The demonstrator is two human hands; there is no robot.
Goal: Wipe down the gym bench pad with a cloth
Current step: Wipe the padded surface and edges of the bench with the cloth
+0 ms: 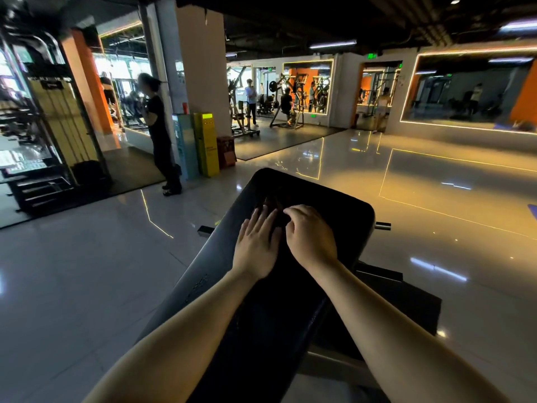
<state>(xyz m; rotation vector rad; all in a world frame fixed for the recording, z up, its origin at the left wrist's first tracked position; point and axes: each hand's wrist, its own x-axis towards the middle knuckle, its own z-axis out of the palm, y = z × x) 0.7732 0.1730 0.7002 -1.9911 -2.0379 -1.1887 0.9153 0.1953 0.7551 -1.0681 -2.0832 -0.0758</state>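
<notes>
The black gym bench pad (305, 193) runs from the bottom centre away from me, and its rounded far end is in the middle of the view. A dark cloth (274, 203) lies crumpled on the pad's far half; it is hard to tell from the pad. My left hand (257, 242) lies flat on the pad, its fingers spread and its fingertips on the cloth. Just to its right, my right hand (311, 234) has curled fingers bunched on the cloth's right edge. Both forearms reach in from below.
A person in black (161, 132) stands to the left by a pillar, beside blue and yellow kiosks (206, 144). A weight-stack machine (58, 126) is at far left. The bench frame's peg (383, 226) sticks out to the right. Glossy tiled floor surrounds the bench.
</notes>
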